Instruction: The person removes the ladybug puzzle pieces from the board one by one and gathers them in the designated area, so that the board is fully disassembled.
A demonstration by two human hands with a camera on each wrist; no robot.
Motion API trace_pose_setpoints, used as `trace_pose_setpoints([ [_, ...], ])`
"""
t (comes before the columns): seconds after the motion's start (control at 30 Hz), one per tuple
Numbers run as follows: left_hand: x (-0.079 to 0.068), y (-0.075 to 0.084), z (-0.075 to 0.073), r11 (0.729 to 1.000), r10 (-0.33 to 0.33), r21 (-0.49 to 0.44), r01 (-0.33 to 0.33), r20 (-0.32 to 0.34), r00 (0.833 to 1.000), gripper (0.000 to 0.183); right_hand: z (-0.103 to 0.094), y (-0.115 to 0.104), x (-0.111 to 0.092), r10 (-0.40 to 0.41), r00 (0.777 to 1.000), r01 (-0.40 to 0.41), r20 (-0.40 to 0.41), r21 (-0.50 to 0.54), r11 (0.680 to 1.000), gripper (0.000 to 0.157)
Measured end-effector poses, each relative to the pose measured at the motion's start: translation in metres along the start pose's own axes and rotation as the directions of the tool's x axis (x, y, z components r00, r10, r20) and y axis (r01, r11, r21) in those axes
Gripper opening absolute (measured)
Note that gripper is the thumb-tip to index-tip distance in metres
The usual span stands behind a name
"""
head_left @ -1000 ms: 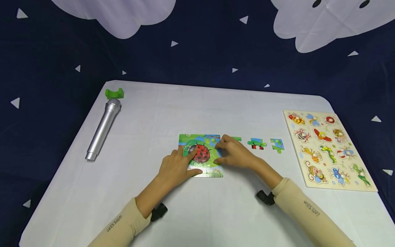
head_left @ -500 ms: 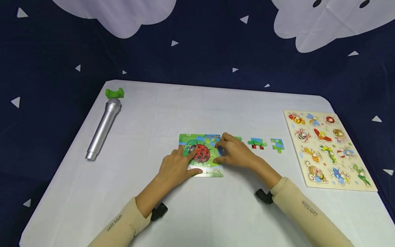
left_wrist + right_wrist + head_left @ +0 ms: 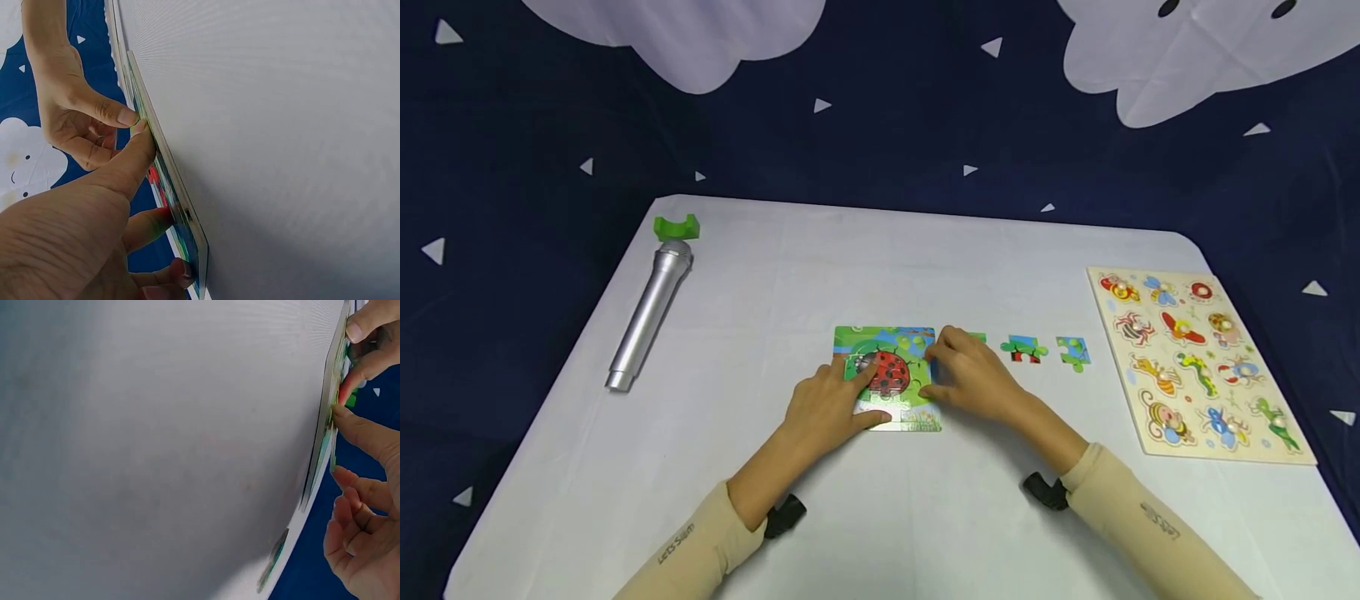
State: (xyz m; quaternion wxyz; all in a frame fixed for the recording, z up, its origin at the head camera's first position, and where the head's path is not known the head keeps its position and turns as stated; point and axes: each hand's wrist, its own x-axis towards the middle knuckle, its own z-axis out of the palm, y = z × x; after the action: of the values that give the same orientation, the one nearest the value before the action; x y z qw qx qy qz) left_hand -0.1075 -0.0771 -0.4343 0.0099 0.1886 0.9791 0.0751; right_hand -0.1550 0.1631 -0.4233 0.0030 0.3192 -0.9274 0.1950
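A ladybug jigsaw puzzle [image 3: 889, 375] lies on the white table in the head view, with a pale bare patch of tray near its front edge. My left hand [image 3: 826, 407] rests on its left part, fingers and thumb spread over the picture. At the right edge of the puzzle, my right hand [image 3: 973, 375] pinches a thin jigsaw piece [image 3: 333, 450] between thumb and index finger, seen edge-on in the right wrist view. That piece stands slightly raised along the tray's edge. In the left wrist view, the tips of both thumbs almost meet.
Loose jigsaw pieces lie in a row to the right: one partly hidden behind the right hand, a green and red piece [image 3: 1024, 348], and a blue-green piece [image 3: 1073, 353]. Farther right is a wooden insect peg board [image 3: 1198, 367]. A silver toy microphone [image 3: 651, 317] and green block [image 3: 677, 227] lie at left.
The right hand's fingers shift slightly at the puzzle's right edge; the bluish underside visible beneath them half a second ago no longer shows. The left hand stays in place.
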Motion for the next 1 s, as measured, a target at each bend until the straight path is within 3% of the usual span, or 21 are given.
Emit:
trace_pose_setpoints([
  [0.2, 0.0, -0.001, 0.0, 1.0, 0.002, -0.008, -0.002, 0.002, 1.0, 0.078, 0.0, 0.004, 0.005, 0.078, 0.991, -0.092, 0.106, 0.135, 0.987, 0.045],
  [0.43, 0.0, 0.0, -0.001, 1.0, -0.001, -0.017, 0.001, 0.009, 1.0, 0.079, -0.001, 0.009, 0.01, 0.055, 0.988, -0.078, 0.142, 0.16, 0.984, 0.045],
  [0.8, 0.001, 0.0, -0.001, 1.0, -0.006, -0.023, 0.006, 0.021, 1.0, 0.08, -0.014, -0.005, 0.022, 0.085, 0.977, -0.088, 0.196, 0.006, 0.996, 0.049],
  [0.9, 0.001, 0.001, -0.001, 1.0, -0.007, -0.001, 0.007, 0.03, 1.0, 0.081, -0.013, -0.009, 0.022, 0.073, 0.983, -0.069, 0.166, -0.031, 0.997, 0.049],
  [1.0, 0.001, 0.002, -0.003, 0.999, -0.006, 0.049, 0.004, 0.04, 0.999, 0.081, -0.01, -0.016, 0.019, 0.014, 0.996, -0.004, 0.085, -0.122, 0.992, 0.04],
])
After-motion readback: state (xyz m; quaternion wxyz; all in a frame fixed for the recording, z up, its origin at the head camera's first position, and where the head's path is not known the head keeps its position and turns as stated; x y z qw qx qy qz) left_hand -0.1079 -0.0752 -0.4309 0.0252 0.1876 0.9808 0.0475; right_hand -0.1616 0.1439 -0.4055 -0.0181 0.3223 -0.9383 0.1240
